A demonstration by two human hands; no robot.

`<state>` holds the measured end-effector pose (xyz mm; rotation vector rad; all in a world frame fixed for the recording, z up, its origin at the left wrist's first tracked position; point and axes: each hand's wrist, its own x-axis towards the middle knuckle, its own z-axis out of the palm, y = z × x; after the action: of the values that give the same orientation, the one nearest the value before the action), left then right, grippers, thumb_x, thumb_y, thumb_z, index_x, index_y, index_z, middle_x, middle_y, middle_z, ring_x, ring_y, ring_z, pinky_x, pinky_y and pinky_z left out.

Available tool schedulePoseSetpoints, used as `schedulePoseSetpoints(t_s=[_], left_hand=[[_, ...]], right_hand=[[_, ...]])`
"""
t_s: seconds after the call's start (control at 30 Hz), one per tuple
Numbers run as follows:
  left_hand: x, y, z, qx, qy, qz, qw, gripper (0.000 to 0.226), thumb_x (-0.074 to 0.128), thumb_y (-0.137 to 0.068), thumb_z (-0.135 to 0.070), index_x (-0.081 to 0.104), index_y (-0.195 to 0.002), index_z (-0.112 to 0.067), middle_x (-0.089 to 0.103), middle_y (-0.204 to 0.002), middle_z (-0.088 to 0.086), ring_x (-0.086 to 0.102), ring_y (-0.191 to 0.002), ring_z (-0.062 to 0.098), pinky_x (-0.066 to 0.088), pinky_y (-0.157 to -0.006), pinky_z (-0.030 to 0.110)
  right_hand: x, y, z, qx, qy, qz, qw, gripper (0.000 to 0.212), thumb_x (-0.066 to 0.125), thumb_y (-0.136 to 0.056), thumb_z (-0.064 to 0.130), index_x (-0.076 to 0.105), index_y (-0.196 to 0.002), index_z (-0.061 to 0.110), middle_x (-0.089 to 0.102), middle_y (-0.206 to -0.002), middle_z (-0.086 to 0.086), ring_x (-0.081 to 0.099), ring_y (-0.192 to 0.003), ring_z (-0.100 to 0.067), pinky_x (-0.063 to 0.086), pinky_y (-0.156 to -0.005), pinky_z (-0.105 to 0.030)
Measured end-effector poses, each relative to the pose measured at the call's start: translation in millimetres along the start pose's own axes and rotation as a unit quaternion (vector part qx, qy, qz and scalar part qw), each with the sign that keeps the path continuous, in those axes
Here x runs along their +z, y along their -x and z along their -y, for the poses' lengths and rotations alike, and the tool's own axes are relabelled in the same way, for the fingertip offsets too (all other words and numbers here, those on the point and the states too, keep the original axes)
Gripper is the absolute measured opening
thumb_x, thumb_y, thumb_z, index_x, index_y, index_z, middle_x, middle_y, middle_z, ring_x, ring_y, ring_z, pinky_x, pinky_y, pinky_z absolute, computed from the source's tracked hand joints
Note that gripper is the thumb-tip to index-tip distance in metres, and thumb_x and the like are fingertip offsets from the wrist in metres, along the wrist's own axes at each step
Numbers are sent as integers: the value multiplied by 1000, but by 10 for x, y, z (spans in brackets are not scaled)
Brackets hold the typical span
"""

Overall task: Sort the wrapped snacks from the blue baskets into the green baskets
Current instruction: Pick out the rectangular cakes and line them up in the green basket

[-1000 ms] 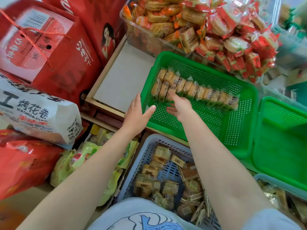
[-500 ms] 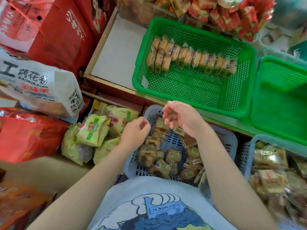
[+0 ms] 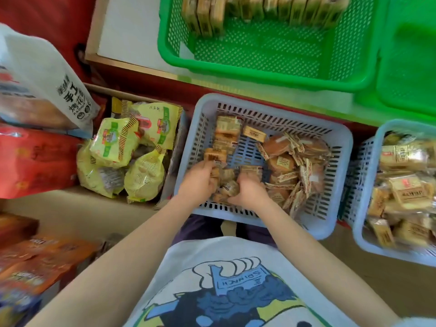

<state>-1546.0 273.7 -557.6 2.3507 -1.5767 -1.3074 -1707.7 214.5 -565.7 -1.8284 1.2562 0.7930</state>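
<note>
A blue basket (image 3: 339,147) in front of me holds several small wrapped snacks (image 3: 226,135) on its left and round wrapped cakes (image 3: 283,161) on its right. Both my hands are down in its near left corner. My left hand (image 3: 200,182) curls round small tan packets. My right hand (image 3: 250,192) grips more packets beside it. Beyond, a green basket (image 3: 271,69) has a row of the same snacks (image 3: 259,10) standing along its far side. A second green basket (image 3: 405,67) sits to the right.
Another blue basket (image 3: 368,185) full of wrapped snacks stands at the right. Yellow-green snack bags (image 3: 122,159) lie in a cardboard box to the left. A white bag (image 3: 42,86), red packages (image 3: 35,161) and orange boxes (image 3: 35,267) crowd the left side.
Both hands came back from the green basket and dropped into the blue basket, where they now close on packets. The view tilted down.
</note>
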Motion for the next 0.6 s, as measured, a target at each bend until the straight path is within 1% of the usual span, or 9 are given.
schedulePoseSetpoints(t_s=[0.07, 0.13, 0.2, 0.27, 0.3, 0.37, 0.43, 0.5, 0.6], left_hand=[[71, -58, -55, -7, -77, -15, 997, 40, 55, -89, -11, 50, -128, -7, 55, -126, 15, 54, -112, 35, 47, -90, 43], [72, -108, -106, -13, -159, -9, 987, 36, 59, -87, -12, 46, -120, -7, 55, -118, 15, 55, -104, 36, 45, -82, 43], [21, -158, -136, -9, -194, -10, 981, 35, 61, -85, -11, 47, -117, -8, 58, -111, 14, 57, -101, 36, 42, -77, 40], [-82, -192, -155, -10, -174, -4, 985, 28, 60, -87, -11, 51, -114, -8, 61, -101, 13, 60, -95, 35, 44, -69, 37], [-142, -196, -159, -18, -146, -3, 989, 27, 60, -88, -13, 54, -113, -9, 62, -96, 11, 62, -93, 34, 46, -65, 36], [-292, -163, -180, -60, -55, -13, 997, 35, 64, -87, -25, 59, -120, -14, 65, -97, 6, 64, -93, 29, 50, -64, 36], [-473, -103, -211, -117, 108, -37, 986, 47, 64, -88, -35, 59, -132, -18, 67, -113, 2, 63, -103, 23, 55, -78, 37], [-678, -57, -241, -149, 319, -31, 935, 41, 61, -93, -37, 62, -129, -18, 67, -121, 0, 63, -108, 20, 54, -84, 35], [-993, 13, -285, -138, 549, 52, 823, 28, 56, -100, -28, 64, -123, -13, 72, -114, 11, 69, -99, 23, 58, -71, 34]], right_hand=[[-74, 23, -51, 15, -97, 17, 995, 82, 83, -71, 45, 42, -133, 9, 48, -127, -10, 52, -118, -30, 52, -91, -42], [-213, 87, -114, 15, -187, 58, 981, 77, 83, -75, 42, 41, -132, 12, 50, -120, -4, 55, -108, -24, 50, -79, -34], [-342, 151, -188, 19, -261, 87, 961, 63, 76, -83, 42, 46, -132, 16, 52, -120, 1, 56, -107, -19, 49, -79, -30], [-448, 200, -254, 50, -386, 91, 917, 47, 68, -92, 39, 53, -130, 17, 58, -116, 4, 60, -106, -18, 53, -85, -32], [-495, 221, -272, 68, -455, 94, 883, 45, 65, -95, 36, 55, -133, 13, 62, -115, 0, 63, -103, -20, 55, -87, -34], [-602, 278, -299, 78, -550, 79, 828, 44, 62, -98, 31, 53, -136, 11, 68, -111, -17, 69, -93, -26, 59, -85, -41], [-752, 353, -292, 58, -589, 44, 805, 37, 62, -98, 32, 51, -130, 16, 68, -111, -20, 71, -81, -30, 60, -70, -40], [-915, 422, -266, 35, -624, 14, 780, 33, 65, -96, 34, 53, -121, 18, 68, -111, -19, 68, -70, -28, 55, -61, -35], [-1177, 527, -199, -54, -674, 37, 736, 42, 75, -83, 31, 56, -116, 14, 68, -112, -18, 62, -71, -25, 52, -62, -31]])
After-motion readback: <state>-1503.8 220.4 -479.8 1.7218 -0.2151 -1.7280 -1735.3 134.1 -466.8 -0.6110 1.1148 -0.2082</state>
